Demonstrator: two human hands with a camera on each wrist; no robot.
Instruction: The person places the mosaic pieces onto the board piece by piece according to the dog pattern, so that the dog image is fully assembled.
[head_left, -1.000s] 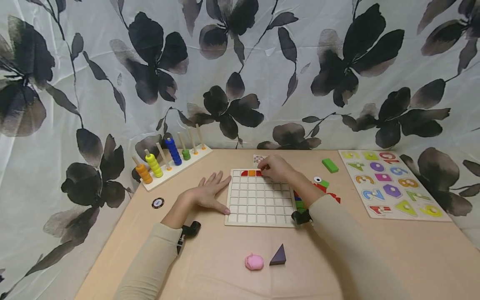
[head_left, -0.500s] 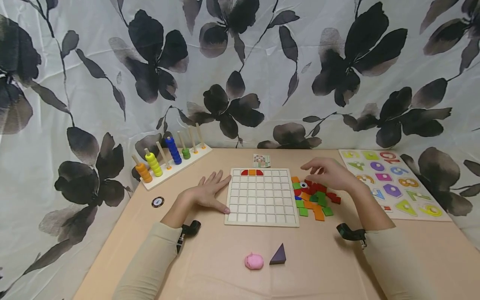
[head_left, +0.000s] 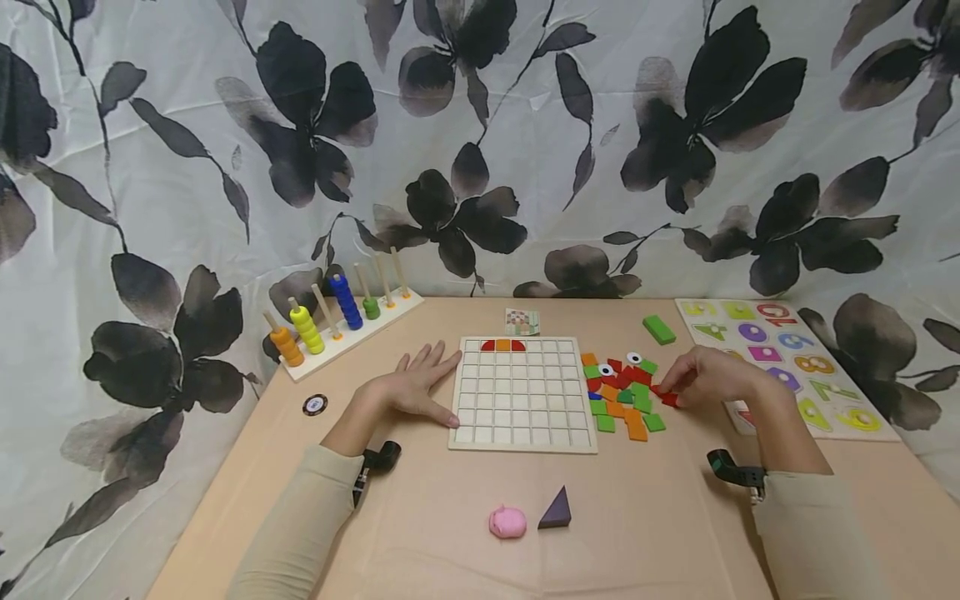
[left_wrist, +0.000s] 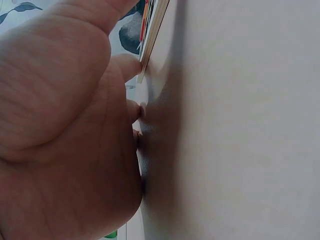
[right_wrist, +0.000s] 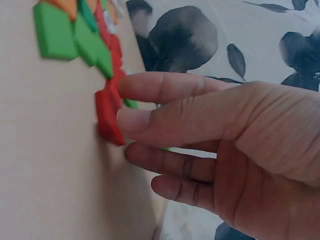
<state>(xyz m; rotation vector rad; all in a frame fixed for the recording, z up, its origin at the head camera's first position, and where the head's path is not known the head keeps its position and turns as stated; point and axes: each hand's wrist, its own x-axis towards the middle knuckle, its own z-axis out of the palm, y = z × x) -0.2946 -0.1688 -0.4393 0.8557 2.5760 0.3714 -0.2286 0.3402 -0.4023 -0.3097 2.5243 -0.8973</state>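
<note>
My left hand [head_left: 411, 390] lies flat with fingers spread on the table beside a white grid board [head_left: 523, 408]; its thumb and index fingertip touch the board's left edge. In the left wrist view the palm rests close to the table and the board's edge [left_wrist: 154, 35] shows near the fingers. Several red and orange tiles [head_left: 503, 345] sit in the board's top row. My right hand [head_left: 716, 375] reaches to the right end of a pile of coloured tiles [head_left: 622, 396]. In the right wrist view its thumb and index fingertips are at a red tile [right_wrist: 107, 115], apart from each other.
A peg stacker with coloured rings [head_left: 352, 333] stands back left, near a round black-and-white chip [head_left: 315, 405]. Behind the board lies a small card [head_left: 522, 322]. A green block [head_left: 659, 330] and a number puzzle [head_left: 795, 367] are right. A pink figure [head_left: 507, 522] and purple triangle [head_left: 555, 509] lie in front.
My right hand has left the board's top row and moved right, over the tile pile to the red tiles at its right end. My left hand stays put.
</note>
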